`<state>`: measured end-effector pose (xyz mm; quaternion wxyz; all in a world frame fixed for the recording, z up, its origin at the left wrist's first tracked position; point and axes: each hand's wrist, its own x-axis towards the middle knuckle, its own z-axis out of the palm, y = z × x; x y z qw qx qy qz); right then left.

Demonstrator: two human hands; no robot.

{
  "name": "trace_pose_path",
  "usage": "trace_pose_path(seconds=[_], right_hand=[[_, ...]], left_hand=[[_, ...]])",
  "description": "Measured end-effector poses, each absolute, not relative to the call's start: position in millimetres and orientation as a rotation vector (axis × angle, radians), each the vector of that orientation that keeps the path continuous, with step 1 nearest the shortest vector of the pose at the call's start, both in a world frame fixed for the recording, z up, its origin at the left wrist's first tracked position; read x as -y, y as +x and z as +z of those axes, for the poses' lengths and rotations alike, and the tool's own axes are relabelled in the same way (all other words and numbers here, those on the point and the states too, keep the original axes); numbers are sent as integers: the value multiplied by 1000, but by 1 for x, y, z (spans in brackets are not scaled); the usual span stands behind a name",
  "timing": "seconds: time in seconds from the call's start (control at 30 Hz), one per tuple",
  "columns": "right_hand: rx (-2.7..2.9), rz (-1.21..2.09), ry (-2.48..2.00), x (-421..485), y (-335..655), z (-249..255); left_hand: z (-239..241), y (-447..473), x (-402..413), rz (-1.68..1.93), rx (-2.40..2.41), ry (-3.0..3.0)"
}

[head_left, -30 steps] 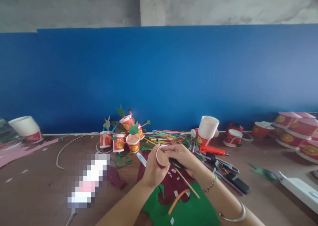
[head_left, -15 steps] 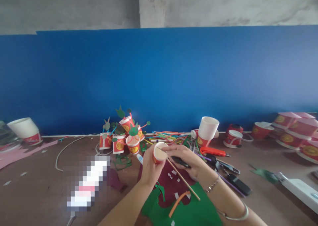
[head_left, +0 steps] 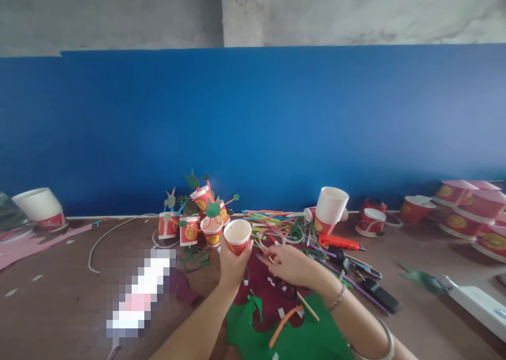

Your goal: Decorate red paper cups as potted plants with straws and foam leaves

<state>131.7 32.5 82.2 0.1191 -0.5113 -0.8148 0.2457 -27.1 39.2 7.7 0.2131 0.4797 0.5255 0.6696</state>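
My left hand is closed around a red and white paper cup, its white open rim facing up towards me. To the right of the cup my right hand is low over the maroon sheet, fingers slightly apart and blurred at the tips; no held thing shows in them. Under that hand lie what look like black scissor handles and a thin wooden stick, both partly hidden. A green sheet and a curved orange strip lie nearer to me.
Several decorated paper cups stand behind the left hand. Coloured straws and strips are heaped along the blue wall. Stacked white cups, an orange utility knife and a black key fob are to the right; a cable curves at left.
My left hand has moved left and slightly up with the cup. My right hand has come away from the cup, down to the sheet, and the black handles now lie below it.
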Motion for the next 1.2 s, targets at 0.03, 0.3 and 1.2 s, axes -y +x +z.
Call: trace_pose_path(seconds=[0.03, 0.3, 1.2], right_hand=[[2481, 685, -1469, -29, 128, 80], [2450, 243, -1938, -27, 121, 74], [2516, 1442, -1383, -3, 163, 146]], left_hand=[[8, -28, -40, 1866, -1462, 1313], [10, -26, -38, 1858, -1385, 1323], [16, -32, -36, 1797, -1354, 1245]])
